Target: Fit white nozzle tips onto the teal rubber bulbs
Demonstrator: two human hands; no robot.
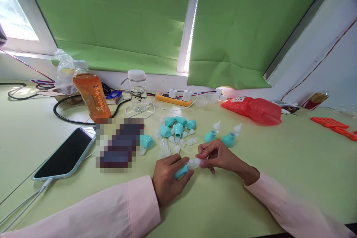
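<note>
Near the front of the table my left hand is closed around a teal bulb, which lies tilted with a clear piece at its right end. My right hand pinches the whitish translucent tip at that end, so both hands meet at one part. Behind my right hand stand two teal bulbs with clear pieces and white tips, one at the left and one at the right. Several loose teal bulbs lie behind my hands among small clear and white pieces.
On the left are a phone with a cable, a blurred dark object and an orange drink bottle. Farther back stand a clear jar and a yellow power strip. A red bag lies back right.
</note>
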